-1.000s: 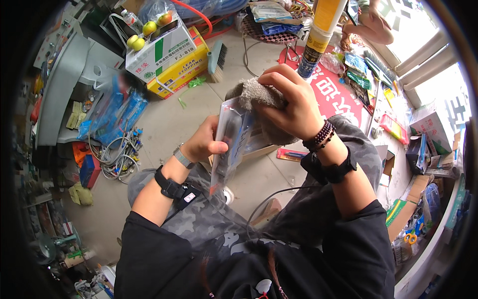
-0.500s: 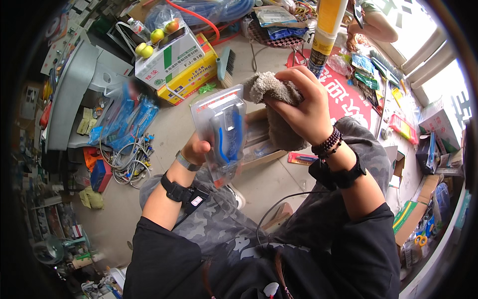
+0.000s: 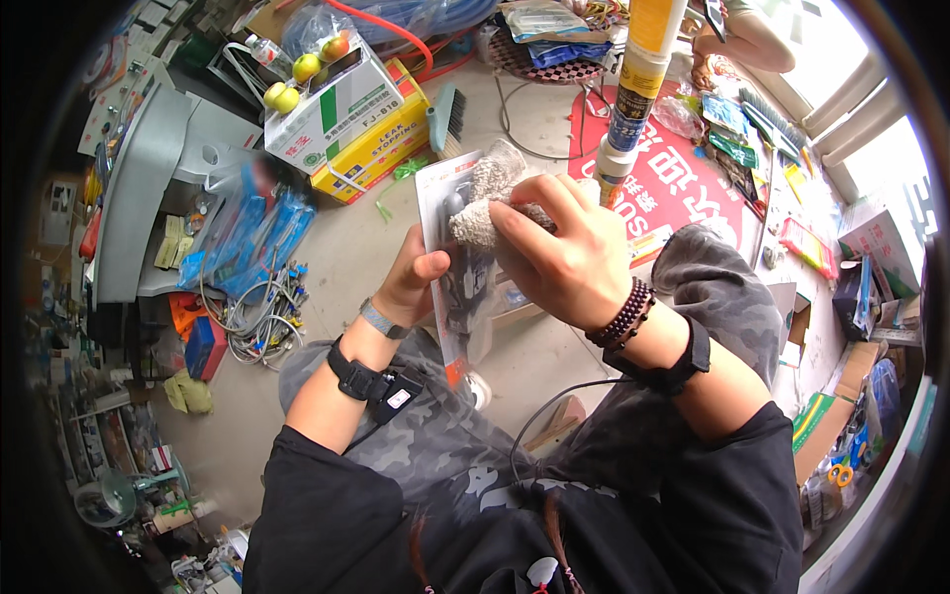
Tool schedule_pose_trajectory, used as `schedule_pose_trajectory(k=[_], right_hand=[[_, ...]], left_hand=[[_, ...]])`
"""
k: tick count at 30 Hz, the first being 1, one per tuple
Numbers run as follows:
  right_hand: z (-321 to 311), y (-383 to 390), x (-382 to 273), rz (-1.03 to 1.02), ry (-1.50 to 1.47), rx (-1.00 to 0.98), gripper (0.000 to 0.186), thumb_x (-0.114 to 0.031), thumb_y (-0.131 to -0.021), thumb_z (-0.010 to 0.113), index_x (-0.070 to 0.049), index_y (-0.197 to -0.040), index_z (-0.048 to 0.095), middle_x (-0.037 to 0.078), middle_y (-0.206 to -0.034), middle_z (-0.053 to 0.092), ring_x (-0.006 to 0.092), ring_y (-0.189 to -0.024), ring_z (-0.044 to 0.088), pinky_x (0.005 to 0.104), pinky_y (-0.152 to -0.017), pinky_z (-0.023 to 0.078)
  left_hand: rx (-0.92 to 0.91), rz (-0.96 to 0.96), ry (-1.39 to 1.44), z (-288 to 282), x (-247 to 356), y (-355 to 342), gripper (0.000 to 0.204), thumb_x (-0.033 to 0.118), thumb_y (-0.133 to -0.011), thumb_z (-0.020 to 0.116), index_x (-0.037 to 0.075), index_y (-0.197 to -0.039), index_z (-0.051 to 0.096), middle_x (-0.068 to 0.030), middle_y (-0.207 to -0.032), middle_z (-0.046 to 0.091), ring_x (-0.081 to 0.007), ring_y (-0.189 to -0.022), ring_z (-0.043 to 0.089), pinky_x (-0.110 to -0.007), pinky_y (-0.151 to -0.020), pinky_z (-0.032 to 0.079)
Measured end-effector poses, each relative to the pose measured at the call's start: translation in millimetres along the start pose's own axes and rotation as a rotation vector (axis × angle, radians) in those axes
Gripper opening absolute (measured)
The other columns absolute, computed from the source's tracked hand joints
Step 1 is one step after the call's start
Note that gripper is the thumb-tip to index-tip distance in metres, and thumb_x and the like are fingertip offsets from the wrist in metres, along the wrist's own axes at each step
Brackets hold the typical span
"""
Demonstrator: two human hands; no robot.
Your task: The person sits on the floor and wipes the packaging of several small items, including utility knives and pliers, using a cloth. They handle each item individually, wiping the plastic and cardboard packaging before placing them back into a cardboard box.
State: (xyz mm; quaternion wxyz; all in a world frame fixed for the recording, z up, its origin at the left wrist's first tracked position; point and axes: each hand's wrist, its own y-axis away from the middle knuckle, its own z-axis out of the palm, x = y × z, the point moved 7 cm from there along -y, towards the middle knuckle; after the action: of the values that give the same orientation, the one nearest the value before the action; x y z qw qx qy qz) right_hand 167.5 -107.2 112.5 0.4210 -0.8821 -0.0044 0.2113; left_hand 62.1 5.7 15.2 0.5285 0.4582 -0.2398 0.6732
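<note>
In front of my lap, my left hand (image 3: 412, 278) grips the left edge of a clear plastic blister pack (image 3: 463, 322), its thumb on the near face. The pack stands tilted nearly edge-on; a dark-looking tool lies inside, of a kind I cannot make out. My right hand (image 3: 572, 252) is closed on a grey-beige cloth (image 3: 487, 203), which is pressed against the upper part of the pack and covers some of it. Behind both, a cardboard box (image 3: 517, 314) is partly hidden by my right hand.
A tall yellow-and-white tube (image 3: 641, 84) stands beyond my right hand, on a red printed mat (image 3: 683, 178). Stacked boxes (image 3: 371, 144) with fruit on top and a brush (image 3: 448, 114) lie ahead. Coiled cables (image 3: 262, 322) are at left. Another person's arm (image 3: 757, 42) shows at upper right.
My right hand has brought the cloth left and down onto the blister pack. The pack has turned, so its front faces more to the right.
</note>
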Motion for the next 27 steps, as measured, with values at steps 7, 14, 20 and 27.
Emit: schedule_pose_trajectory(k=[7, 14, 20, 27], right_hand=[[-10.7, -12.6, 15.1, 0.04, 0.113, 0.005, 0.032, -0.009, -0.062, 0.076, -0.012, -0.093, 0.067, 0.004, -0.087, 0.057, 0.0239, -0.075, 0.061, 0.0351, -0.057, 0.051], [-9.5, -12.6, 37.8, 0.244, 0.018, 0.009, 0.022, -0.004, -0.066, 0.07, -0.006, -0.087, 0.067, 0.009, -0.086, 0.06, 0.0277, -0.076, 0.062, 0.0356, -0.062, 0.052], [-35.1, -17.1, 64.6, 0.292, 0.116, 0.111, 0.028, -0.005, -0.066, 0.076, -0.005, -0.093, 0.069, 0.009, -0.088, 0.062, 0.0279, -0.079, 0.064, 0.0333, -0.071, 0.052], [-32.8, -13.0, 62.6, 0.274, 0.041, 0.047, 0.033, 0.0, -0.065, 0.074, -0.004, -0.097, 0.068, 0.01, -0.09, 0.062, 0.0282, -0.082, 0.064, 0.0333, -0.074, 0.051]], left_hand=[[0.019, 0.006, -0.041, 10.1, -9.1, -2.2, 0.074, 0.039, -0.071, 0.077, -0.005, -0.125, 0.053, -0.0081, -0.113, 0.062, -0.0154, -0.101, 0.059, -0.029, -0.09, 0.047], [-0.055, -0.113, -0.065, -10.5, -16.7, 4.0, 0.1, 0.05, -0.067, 0.077, 0.0, -0.141, 0.032, -0.0136, -0.117, 0.056, -0.0253, -0.099, 0.064, -0.041, -0.08, 0.058], [-0.028, -0.073, 0.189, 14.2, -4.6, 11.0, 0.11, 0.062, -0.062, 0.078, 0.001, -0.141, 0.035, -0.0118, -0.127, 0.052, -0.0238, -0.111, 0.057, -0.043, -0.096, 0.05], [0.079, 0.02, 0.189, -3.7, 0.3, 4.4, 0.113, 0.065, -0.061, 0.077, -0.002, -0.141, 0.032, -0.0138, -0.123, 0.056, -0.0271, -0.115, 0.058, -0.051, -0.1, 0.047]])
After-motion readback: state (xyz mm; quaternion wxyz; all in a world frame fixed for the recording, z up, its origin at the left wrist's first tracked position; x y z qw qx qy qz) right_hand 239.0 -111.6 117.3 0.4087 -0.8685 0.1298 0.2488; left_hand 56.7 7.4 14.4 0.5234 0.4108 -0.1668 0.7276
